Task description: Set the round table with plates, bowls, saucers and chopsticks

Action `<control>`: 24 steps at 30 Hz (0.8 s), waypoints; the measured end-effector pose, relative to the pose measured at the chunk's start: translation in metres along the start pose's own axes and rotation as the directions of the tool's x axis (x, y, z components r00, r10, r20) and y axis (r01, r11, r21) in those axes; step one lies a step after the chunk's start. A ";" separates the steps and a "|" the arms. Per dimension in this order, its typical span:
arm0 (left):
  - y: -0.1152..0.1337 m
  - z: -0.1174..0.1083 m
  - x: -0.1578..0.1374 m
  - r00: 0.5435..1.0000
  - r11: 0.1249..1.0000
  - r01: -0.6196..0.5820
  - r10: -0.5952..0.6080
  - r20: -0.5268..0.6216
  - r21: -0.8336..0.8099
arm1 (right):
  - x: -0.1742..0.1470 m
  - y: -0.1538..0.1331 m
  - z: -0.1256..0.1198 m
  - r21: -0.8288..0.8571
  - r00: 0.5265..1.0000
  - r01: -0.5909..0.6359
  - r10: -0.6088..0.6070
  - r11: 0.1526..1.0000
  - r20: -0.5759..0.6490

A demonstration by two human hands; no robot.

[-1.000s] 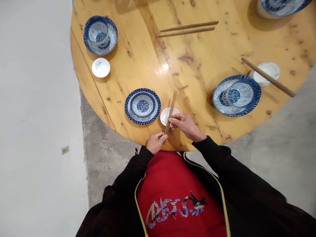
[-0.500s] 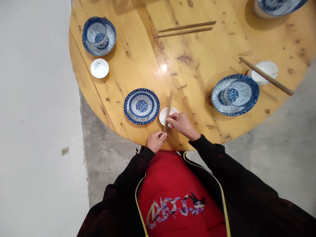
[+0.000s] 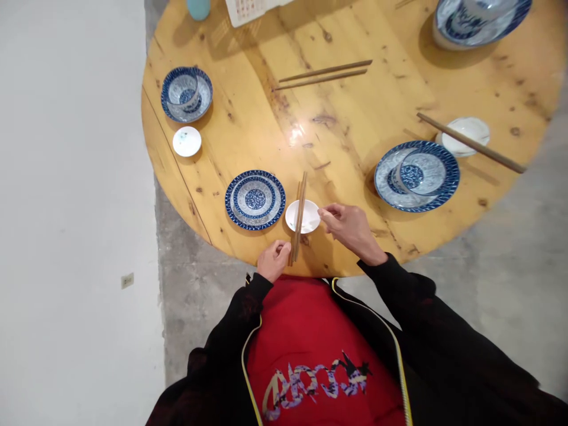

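A pair of wooden chopsticks (image 3: pixel 302 195) lies across a small white dish (image 3: pixel 313 218) near the table's front edge. My left hand (image 3: pixel 272 261) is beside their lower ends, its fingers curled; whether the fingertips touch the wood I cannot tell. On the right, my right hand (image 3: pixel 350 228) hovers by the dish's rim, thumb and fingers pressed together with nothing visible in them. Just left of the dish sits a blue-and-white plate (image 3: pixel 255 225) with a smaller patterned piece on it.
To the right stand a blue-rimmed bowl (image 3: pixel 450 171) with a cup inside, and a white dish (image 3: pixel 470 130) under a chopstick (image 3: pixel 474 144). Another bowl (image 3: pixel 206 97) and dish (image 3: pixel 187 141) are at left. Chopsticks (image 3: pixel 326 71), a white basket (image 3: pixel 242 18) and a blue cup (image 3: pixel 198 8) lie farther back.
My right hand has let go of the chopsticks and moved right. My left hand has drawn slightly left from their lower ends. The chopsticks now rest on the dish. The view has tilted up.
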State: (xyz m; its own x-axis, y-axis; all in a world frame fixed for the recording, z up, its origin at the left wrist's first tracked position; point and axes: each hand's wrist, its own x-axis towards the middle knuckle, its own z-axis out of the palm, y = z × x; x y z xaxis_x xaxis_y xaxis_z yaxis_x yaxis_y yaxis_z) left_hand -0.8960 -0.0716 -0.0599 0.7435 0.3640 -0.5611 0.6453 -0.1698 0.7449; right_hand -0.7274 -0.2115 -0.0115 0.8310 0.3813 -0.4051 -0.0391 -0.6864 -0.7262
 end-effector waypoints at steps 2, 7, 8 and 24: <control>-0.007 -0.006 -0.008 0.999 1.000 -0.010 0.009 -0.049 -0.012 | 0.000 0.001 -0.007 0.057 0.999 0.022 -0.019 0.998 -0.046; -0.030 -0.020 -0.030 0.988 0.994 0.044 -0.058 -0.141 -0.102 | -0.011 0.003 -0.007 0.208 0.991 0.083 -0.059 0.975 -0.120; -0.034 -0.023 -0.032 0.986 0.992 0.058 -0.075 -0.149 -0.115 | -0.017 0.003 -0.004 0.219 0.990 0.088 -0.062 0.972 -0.126; -0.117 -0.205 -0.025 0.988 0.990 -0.104 0.093 -0.122 -0.091 | -0.106 -0.089 0.179 0.451 0.961 -0.013 0.135 0.892 -0.240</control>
State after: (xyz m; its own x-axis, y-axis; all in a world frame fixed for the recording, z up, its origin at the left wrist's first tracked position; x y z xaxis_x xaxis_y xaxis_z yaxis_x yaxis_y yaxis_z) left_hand -1.0262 0.1269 -0.0587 0.7733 0.4552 -0.4413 0.5453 -0.1224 0.8293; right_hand -0.9115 -0.0797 -0.0038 0.9266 0.1253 -0.3546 -0.2961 -0.3381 -0.8933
